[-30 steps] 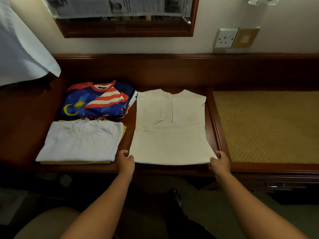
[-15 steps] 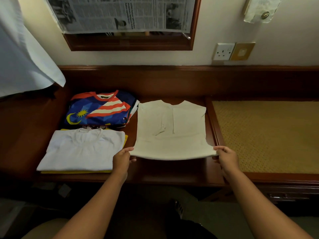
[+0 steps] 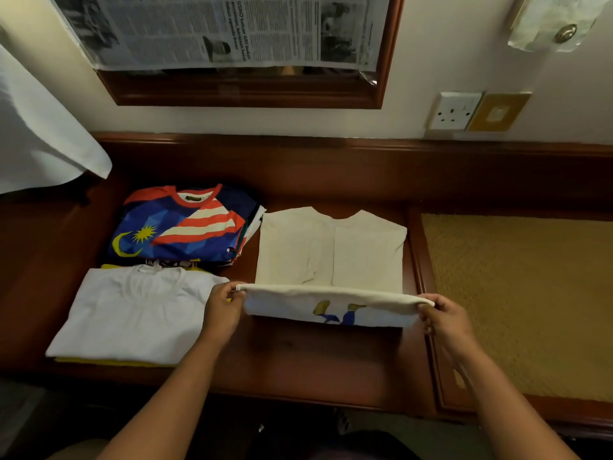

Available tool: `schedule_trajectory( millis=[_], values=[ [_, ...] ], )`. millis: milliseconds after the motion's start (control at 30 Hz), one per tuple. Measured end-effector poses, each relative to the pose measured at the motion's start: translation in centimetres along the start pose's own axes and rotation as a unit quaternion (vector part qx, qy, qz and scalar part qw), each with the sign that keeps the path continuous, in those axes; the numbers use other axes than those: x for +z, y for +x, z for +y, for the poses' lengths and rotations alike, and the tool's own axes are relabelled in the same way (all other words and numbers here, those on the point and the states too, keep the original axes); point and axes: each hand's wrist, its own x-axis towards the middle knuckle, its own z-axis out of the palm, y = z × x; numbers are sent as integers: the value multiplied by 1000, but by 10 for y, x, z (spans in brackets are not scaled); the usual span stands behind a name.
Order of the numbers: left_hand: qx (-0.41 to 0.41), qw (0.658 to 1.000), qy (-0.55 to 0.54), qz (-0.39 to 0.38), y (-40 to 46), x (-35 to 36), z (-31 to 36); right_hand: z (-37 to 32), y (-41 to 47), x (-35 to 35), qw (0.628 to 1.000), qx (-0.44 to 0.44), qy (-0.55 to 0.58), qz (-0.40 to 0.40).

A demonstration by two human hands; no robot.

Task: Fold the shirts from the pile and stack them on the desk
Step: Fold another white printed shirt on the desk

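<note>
A cream shirt [image 3: 331, 247] lies face down on the dark wooden desk [image 3: 315, 360], sleeves folded in. Its bottom hem is lifted off the desk and curled toward the collar, showing a blue and yellow print underneath. My left hand [image 3: 223, 307] pinches the hem's left corner and my right hand [image 3: 444, 318] pinches its right corner. To the left lies a folded white shirt [image 3: 132, 310] on top of a yellow one. Behind that sits a stack topped by a blue, red and white flag-pattern shirt [image 3: 179, 227].
A woven yellow panel [image 3: 524, 293] is set into the desk on the right. White cloth [image 3: 39, 147] hangs at the far left. On the wall are a mirror frame covered with newspaper [image 3: 232, 28] and a power socket [image 3: 454, 111].
Both hands took hold of the cream shirt's bottom corners at the desk's front edge, lifted the hem and carried it away from me toward the collar, exposing the print underneath.
</note>
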Motion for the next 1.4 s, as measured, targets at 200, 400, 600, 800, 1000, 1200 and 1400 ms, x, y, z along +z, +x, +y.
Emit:
schedule_trajectory(
  millis=[200, 400, 600, 800, 1000, 1200, 1400],
  values=[
    [-18, 1000, -1, -9, 22, 10, 9, -20, 26, 3, 996, -43, -73, -9],
    [-19, 1000, 4, 8, 66, 27, 27, -32, 62, 11, 997, -46, -58, 3],
    [-15, 999, -30, -4, 121, 49, 41, -42, 111, 25, 999, -8, -33, 31],
    [-25, 999, -34, -10, 170, 69, 49, -58, 158, 37, 997, 7, -48, 53],
    [-15, 999, -25, -18, 213, 89, 47, -64, 206, 51, 995, 16, -80, 59],
    [-7, 1000, 14, -25, 246, 108, 41, -68, 248, 69, 992, 33, -99, 68],
    [-7, 995, 92, -37, 272, 122, 33, -60, 284, 85, 985, 49, -142, 81]
  ],
)
